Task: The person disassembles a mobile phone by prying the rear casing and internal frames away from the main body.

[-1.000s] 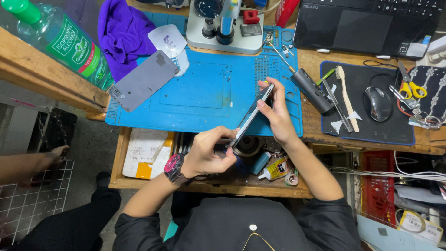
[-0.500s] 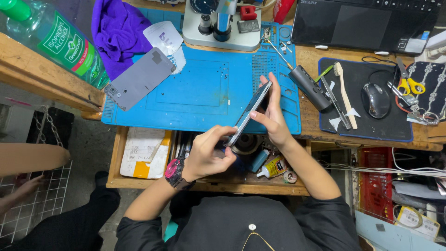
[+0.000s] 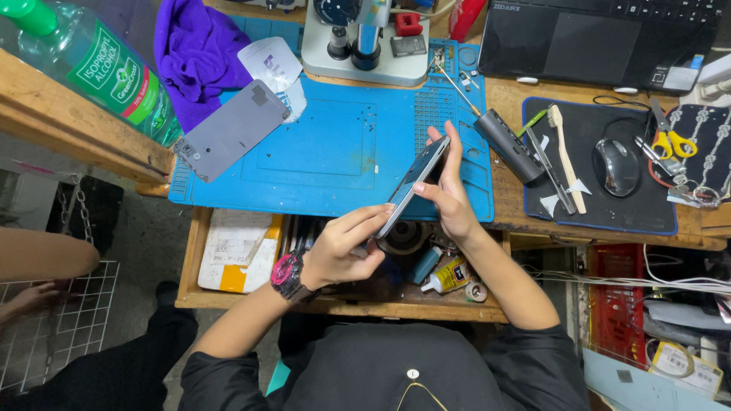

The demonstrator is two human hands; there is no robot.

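The smartphone (image 3: 415,183) is gripped edgewise by both hands' fingers; its detached back cover (image 3: 232,137) lies on the blue mat (image 3: 335,167), reassembly not yet done.

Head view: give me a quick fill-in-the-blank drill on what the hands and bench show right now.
1. Both hands, left hand and right hand, hold the ____ edge-on above the open drawer.
2. The grey back cover lies on the ____ work mat.
3. The toothbrush lies on the black pad left of the computer ____.
4. A pink ____ sits on the left wrist.

Missing words: phone; blue; mouse; watch
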